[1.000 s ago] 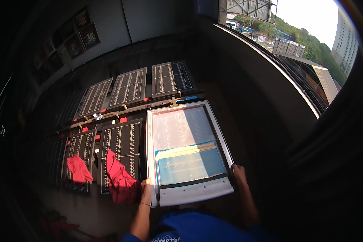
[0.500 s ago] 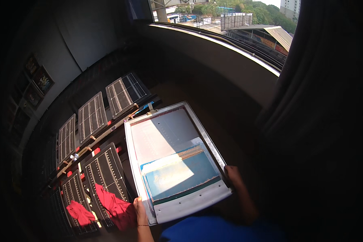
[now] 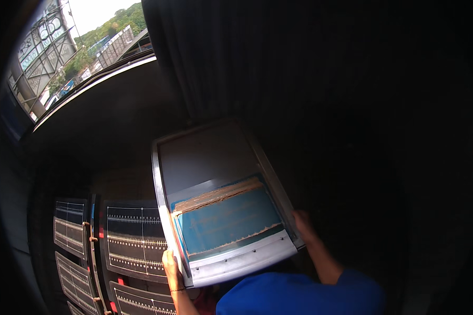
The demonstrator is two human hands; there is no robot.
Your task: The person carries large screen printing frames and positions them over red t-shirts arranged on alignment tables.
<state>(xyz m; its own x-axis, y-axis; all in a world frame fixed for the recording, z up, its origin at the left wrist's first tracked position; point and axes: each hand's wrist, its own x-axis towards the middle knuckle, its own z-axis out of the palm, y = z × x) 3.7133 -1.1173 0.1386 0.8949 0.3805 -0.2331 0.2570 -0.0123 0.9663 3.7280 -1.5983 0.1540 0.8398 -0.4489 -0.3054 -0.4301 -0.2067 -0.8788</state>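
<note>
A screen printing frame [image 3: 159,184] is held up in front of me, tilted, with silver metal rails. Its mesh carries a blue panel [image 3: 228,223] with a rough brown strip [image 3: 220,196] along the far edge. A pale strip with several dark fasteners crosses the near end. My left hand [image 3: 171,268] is closed on the near left corner of the frame, lit by the sun. On the near right side, my right hand [image 3: 302,227] grips the rail in shadow; its fingers are partly hidden beneath the frame.
Black platens [image 3: 135,239] with white ruled marks lie in rows to my left, beside a long bar [image 3: 93,239] with brown handles. A window [image 3: 102,39] is at the upper left, next to a dark curtain [image 3: 194,58]. Deep shadow hides most of the right side.
My view has turned right, so the platens and window now lie farther left. The frame has swung away from above the platens and mostly into shadow, still in both hands.
</note>
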